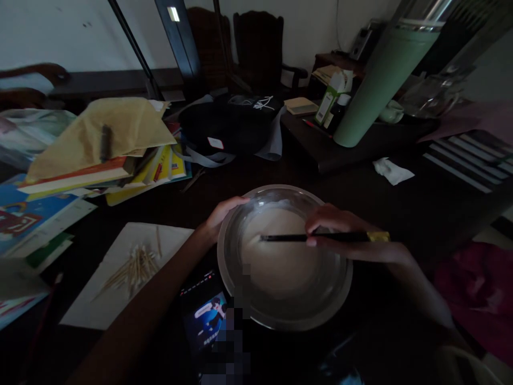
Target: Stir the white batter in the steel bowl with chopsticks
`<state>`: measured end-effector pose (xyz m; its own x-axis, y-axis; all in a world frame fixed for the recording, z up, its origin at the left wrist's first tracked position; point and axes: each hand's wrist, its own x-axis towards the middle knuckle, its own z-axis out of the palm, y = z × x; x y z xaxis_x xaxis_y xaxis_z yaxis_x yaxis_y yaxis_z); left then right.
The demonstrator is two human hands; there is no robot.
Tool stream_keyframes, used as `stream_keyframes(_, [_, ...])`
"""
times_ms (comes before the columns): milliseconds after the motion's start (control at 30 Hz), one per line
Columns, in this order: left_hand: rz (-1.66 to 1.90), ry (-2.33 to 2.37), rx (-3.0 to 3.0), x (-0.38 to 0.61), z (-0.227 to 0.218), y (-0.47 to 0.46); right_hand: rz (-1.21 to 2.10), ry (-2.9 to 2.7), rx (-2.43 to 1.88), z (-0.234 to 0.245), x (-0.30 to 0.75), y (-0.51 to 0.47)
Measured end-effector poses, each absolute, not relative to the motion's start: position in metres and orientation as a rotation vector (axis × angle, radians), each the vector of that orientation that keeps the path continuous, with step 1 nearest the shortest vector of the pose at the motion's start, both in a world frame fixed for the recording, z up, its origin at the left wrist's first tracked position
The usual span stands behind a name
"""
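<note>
A shiny metal bowl (236, 251) sits on the dark table in front of me, holding a pale, smooth batter or dough (280, 256). My left hand (222, 214) grips the bowl's left rim, fingers curled over the edge. My right hand (332, 230) is closed on dark chopsticks (288, 237) with a yellow end, held level across the bowl. Their tips reach the batter's left side.
A lit phone (206, 315) lies at the bowl's near left. A white sheet with several toothpicks (134, 264) lies further left. Stacked books and a yellow envelope (100, 133) crowd the far left. A black bag (228, 125), green tumbler (385, 75) and crumpled tissue (390, 171) stand behind.
</note>
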<state>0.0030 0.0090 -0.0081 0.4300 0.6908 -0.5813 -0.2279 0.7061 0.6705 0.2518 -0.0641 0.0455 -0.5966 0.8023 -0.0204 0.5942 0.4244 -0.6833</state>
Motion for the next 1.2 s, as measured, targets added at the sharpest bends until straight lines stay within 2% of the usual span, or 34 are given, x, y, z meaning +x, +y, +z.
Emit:
stream_keyframes(167, [0.629, 0.961, 0.565, 0.002, -0.009, 0.009, 0.846, -2.281, -1.350, 0.058, 0.281, -0.060])
stream_keyframes(400, [0.605, 0.951, 0.562, 0.001, -0.012, 0.010, 1.126, -2.475, -1.016, 0.051, 0.262, -0.061])
stream_keyframes(667, [0.631, 0.952, 0.573, 0.002, -0.009, 0.009, 0.833, -2.271, -1.354, 0.055, 0.276, -0.061])
stream_keyframes(933, [0.608, 0.984, 0.553, 0.002, -0.008, 0.009, 1.115, -2.443, -1.069, 0.054, 0.262, -0.062])
stream_keyframes(1200, [0.641, 0.958, 0.641, 0.003, -0.007, 0.008, 0.886, -2.295, -1.323, 0.058, 0.280, -0.060])
